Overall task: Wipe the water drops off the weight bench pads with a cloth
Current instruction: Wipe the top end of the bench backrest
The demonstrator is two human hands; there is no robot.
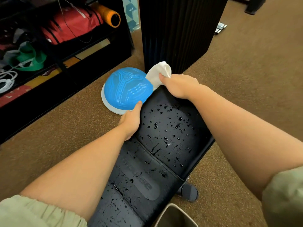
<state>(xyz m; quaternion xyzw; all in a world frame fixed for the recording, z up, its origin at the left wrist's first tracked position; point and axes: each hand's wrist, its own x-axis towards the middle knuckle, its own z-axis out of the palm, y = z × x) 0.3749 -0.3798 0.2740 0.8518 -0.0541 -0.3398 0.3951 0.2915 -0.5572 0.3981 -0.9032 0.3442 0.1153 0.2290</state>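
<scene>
blue dome (126, 89) just beyond left hand (131, 122) | black shelf (126, 43) further left | ribbed panel (177, 33) beyond right hand (178, 86)

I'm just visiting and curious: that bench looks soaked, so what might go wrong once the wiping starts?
1. The cloth, bunched in the right hand, looks small against the drops covering the far pad and near pad; it may soak and only smear them.
2. A sweep could push water into the seam between the pads or onto the carpet.
3. The left hand grips the far pad's wet edge and might slip.
</scene>
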